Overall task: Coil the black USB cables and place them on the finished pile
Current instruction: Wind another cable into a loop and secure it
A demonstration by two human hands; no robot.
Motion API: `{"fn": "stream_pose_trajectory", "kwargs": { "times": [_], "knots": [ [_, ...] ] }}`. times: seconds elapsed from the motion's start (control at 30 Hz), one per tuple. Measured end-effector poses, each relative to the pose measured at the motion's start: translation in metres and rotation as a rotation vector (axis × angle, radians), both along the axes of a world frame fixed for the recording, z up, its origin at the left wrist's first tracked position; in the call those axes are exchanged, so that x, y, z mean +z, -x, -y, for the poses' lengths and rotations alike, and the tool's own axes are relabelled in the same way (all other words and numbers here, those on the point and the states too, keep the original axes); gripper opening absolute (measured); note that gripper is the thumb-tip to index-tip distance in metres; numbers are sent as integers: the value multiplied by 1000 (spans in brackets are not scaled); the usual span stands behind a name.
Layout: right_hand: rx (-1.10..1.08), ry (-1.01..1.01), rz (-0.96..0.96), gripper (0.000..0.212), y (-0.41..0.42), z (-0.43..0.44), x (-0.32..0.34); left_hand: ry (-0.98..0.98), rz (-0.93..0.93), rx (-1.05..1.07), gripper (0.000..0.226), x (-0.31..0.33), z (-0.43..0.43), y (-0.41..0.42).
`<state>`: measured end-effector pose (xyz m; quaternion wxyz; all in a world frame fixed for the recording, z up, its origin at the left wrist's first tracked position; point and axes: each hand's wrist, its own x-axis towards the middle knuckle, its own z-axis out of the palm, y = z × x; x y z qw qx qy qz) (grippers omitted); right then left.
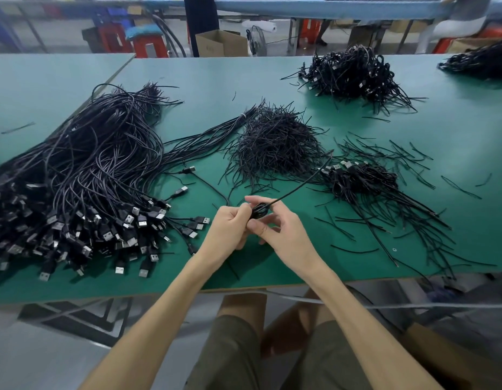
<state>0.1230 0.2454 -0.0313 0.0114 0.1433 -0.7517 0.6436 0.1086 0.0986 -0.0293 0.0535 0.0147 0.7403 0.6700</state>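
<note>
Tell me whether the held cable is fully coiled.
Partly: the cable loops between left hand and right hand; its tail runs out straight.

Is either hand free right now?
No, the left hand and right hand both grip the small black coil between them.

Table top (286,80): smooth, matt green covering with a pale wood-like edge.
Uncoiled cables (97,153): black plastic jacket, faint sheen.
Plugs (141,221): black matt plastic bodies, bright metal shells (silvery, reflective).
Box (216,43): plain brown cardboard, dull.
Stool (148,46): red plastic, smooth.

Green workbench (272,77), red stools (148,43) behind
</note>
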Motion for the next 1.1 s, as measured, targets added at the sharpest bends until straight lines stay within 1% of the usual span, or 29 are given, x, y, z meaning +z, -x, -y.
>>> {"fn": "stream_pose_trajectory", "kwargs": {
  "times": [0.07,0.13,0.23,0.33,0.43,0.53,0.6,0.67,0.7,0.77,0.83,0.93,1.0,1.07,1.1],
  "knots": [
    [32,26,7,42,1,-2,0,-16,-4,-6,54,0,0,0],
    [23,56,30,36,2,-2,0,-21,5,-10,48,2,0,0],
    [-45,49,71,27,3,-1,-1,-31,12,-10,64,3,0,-1],
    [-123,58,47,17,2,-1,-2,-57,20,16,55,4,-1,-1],
    [-138,-74,-42,6,-1,2,-4,-61,14,34,52,4,1,-1],
    [-104,-103,-26,8,-3,6,-6,-44,14,37,52,5,3,-2],
    [-114,-90,-9,21,-2,4,-5,-44,21,24,54,5,2,-2],
    [-82,-123,-51,34,-2,1,-4,-41,15,9,56,4,1,-1],
    [-57,-142,-79,36,-2,1,-4,-39,11,6,55,4,2,-1],
    [-48,-133,-89,32,-2,2,-2,-47,21,-3,52,2,3,-1],
    [-65,-104,-49,24,-1,2,-1,-58,31,-11,50,1,3,0],
    [-116,-120,-10,17,-1,3,-1,-40,15,-13,62,1,2,-2],
    [-156,-162,-57,14,-3,4,-2,-28,3,-5,63,2,1,-1],
    [-178,-214,-114,7,-5,5,-3,-29,-11,12,58,3,0,-1],
    [-190,-242,-131,10,-5,6,-4,-28,-19,18,56,2,0,0]
  ]
}}
